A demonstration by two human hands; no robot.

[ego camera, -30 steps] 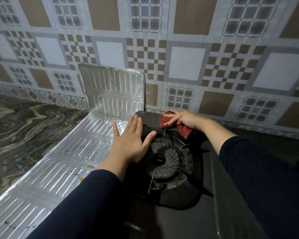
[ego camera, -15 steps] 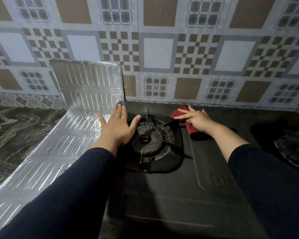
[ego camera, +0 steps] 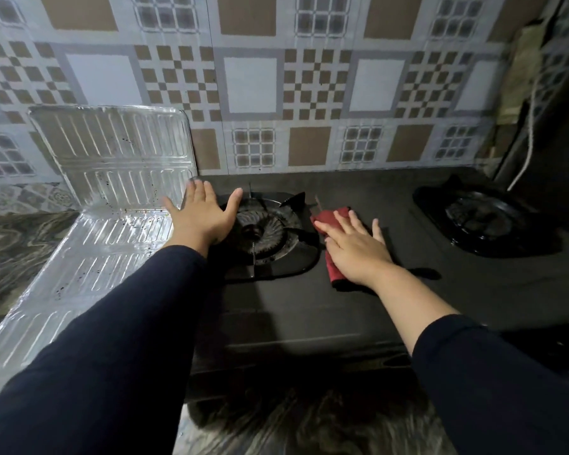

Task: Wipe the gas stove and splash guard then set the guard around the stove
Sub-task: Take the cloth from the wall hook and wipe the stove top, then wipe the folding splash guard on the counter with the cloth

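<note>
The right hand pressed flat, fingers spread, on the red cloth, right of the left burner, while the left hand lay splayed beside it.

Right hand flat on red cloth

Dim, wide-angle warp, soft edges

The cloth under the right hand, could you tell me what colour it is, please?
The cloth is dark red, seen in the head view.
</note>
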